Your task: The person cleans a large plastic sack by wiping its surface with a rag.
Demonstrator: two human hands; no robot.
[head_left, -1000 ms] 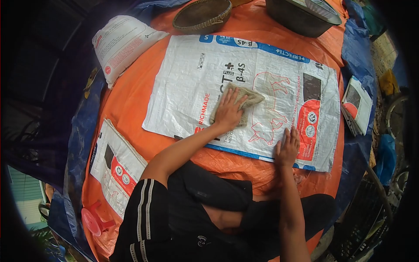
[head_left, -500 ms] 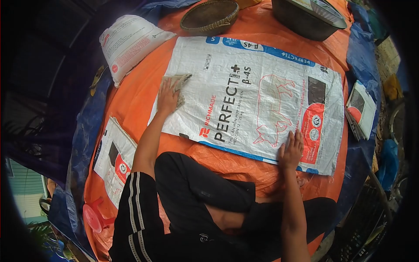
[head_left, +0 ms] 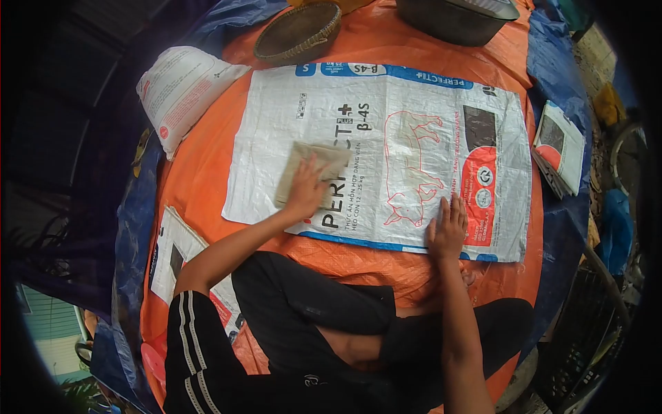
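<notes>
A white printed sack [head_left: 414, 90] lies flat on the orange tarp, with a red pig outline and blue edges. My left hand [head_left: 307, 185] presses a folded beige cloth [head_left: 293, 162] onto the sack, over the large black lettering. Its fingers are spread on top of the cloth. Flat on the sack's near edge, right of the pig outline, rests my right hand [head_left: 448, 231], fingers apart and holding nothing.
A stuffed white sack [head_left: 183, 90] stands at the upper left. Beyond the flat sack are a woven basket [head_left: 300, 33] and a dark basin [head_left: 455, 21]. Folded sacks lie at the right [head_left: 560, 148] and by my left knee [head_left: 165, 255]. Orange tarp [head_left: 386, 48] covers the ground.
My left hand has moved the cloth rightward and down, from the sack's left edge onto the large lettering. My right hand stays at the near edge. The whole view has shifted slightly.
</notes>
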